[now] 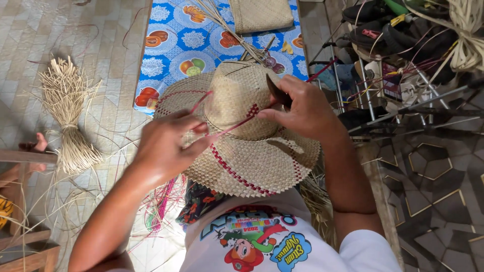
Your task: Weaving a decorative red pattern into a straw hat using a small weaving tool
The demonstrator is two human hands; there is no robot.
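Note:
A woven straw hat [242, 151] with red woven bands rests on my lap, brim spread out. My left hand [169, 143] pinches a thin pink-red strip [229, 127] that runs across the crown toward my right hand. My right hand [302, 108] presses on the right side of the crown and holds a small dark pointed tool [277, 93] against the weave. Loose pink strips [164, 201] hang under the brim at the left.
A bundle of dry straw [68, 116] lies on the tiled floor at left. A blue fruit-patterned cloth [186, 45] carries a woven mat [259, 15] and straw strips ahead. A metal rack with shoes [398, 45] stands at right. Wooden furniture [20, 201] sits at lower left.

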